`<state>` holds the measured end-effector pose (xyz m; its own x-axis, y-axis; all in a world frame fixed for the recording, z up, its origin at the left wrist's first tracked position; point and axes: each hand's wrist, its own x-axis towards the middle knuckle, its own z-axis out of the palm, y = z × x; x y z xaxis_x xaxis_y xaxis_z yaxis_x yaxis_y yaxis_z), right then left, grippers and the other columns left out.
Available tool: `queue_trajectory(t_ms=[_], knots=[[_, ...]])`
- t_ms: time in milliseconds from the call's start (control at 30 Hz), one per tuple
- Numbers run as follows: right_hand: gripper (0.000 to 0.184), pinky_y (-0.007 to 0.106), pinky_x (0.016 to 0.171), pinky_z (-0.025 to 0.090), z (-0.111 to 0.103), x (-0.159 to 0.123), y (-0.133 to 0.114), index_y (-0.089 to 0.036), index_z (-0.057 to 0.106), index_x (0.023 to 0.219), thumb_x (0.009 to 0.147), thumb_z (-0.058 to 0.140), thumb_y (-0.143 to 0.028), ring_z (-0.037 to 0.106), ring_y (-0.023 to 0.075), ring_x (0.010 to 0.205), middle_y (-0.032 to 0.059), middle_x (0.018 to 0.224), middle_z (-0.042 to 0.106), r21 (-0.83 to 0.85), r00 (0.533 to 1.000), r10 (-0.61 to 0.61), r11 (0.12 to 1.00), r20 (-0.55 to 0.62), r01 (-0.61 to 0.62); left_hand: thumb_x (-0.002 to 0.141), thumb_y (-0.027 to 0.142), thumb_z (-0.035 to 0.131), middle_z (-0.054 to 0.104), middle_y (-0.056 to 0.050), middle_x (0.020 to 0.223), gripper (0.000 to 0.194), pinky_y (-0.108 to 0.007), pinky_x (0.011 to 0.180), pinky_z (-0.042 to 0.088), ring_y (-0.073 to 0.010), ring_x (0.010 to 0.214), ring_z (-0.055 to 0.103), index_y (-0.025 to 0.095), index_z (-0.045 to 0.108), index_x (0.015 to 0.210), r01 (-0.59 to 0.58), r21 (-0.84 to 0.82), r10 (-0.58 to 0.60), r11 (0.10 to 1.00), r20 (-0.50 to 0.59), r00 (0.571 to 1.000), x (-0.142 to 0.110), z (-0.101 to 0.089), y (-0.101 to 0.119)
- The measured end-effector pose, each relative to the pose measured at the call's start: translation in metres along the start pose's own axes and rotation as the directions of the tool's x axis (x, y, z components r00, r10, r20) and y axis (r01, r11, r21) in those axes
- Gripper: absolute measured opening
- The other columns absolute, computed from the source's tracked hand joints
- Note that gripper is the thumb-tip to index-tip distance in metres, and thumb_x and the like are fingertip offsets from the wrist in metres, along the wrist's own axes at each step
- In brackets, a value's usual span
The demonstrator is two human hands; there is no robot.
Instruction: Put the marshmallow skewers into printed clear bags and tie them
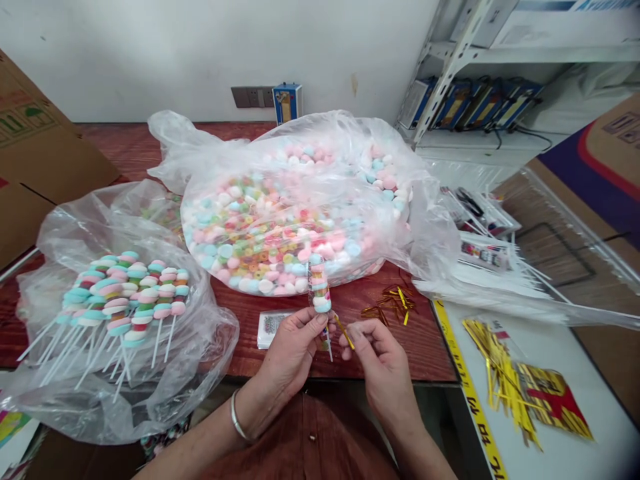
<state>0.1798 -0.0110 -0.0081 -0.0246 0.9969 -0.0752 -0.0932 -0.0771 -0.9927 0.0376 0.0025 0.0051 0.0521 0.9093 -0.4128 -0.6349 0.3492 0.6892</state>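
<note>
Pinched in my left hand [296,347] is a marshmallow skewer [320,285] in a clear wrapper, held upright with its white stick pointing down. My right hand [376,357] is closed on a gold twist tie [343,331], whose upper end reaches the neck of the wrapper. On the table just right of my hands lies a small pile of gold twist ties [395,305]. Beside my left hand is a stack of clear wrappers [273,328]. Farther left, many bare marshmallow skewers [125,293] rest on a plastic bag [175,393].
Large clear bags of loose marshmallows and gummy rings [260,233] fill the back of the table [240,360]. Cardboard boxes [50,160] stand at left. At right are white sticks [490,267], more gold ties [505,380] and a metal shelf [463,60].
</note>
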Motion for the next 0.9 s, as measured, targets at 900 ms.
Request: queue_trajectory(t_ms=[900], knots=[[0.027, 0.019, 0.04, 0.036, 0.033, -0.015, 0.005, -0.022, 0.048, 0.084, 0.1, 0.048, -0.044, 0.043, 0.0076, 0.041, -0.0068, 0.058, 0.053, -0.052, 0.992, -0.005, 0.999, -0.123, -0.002, 0.091, 0.006, 0.042, 0.058, -0.005, 0.085, 0.03, -0.026, 0.07, 0.045, -0.0162, 0.078, 0.057, 0.018, 0.07, 0.088, -0.502, 0.859, 0.446, 0.105, 0.411, 0.795, 0.003, -0.004, 0.0]])
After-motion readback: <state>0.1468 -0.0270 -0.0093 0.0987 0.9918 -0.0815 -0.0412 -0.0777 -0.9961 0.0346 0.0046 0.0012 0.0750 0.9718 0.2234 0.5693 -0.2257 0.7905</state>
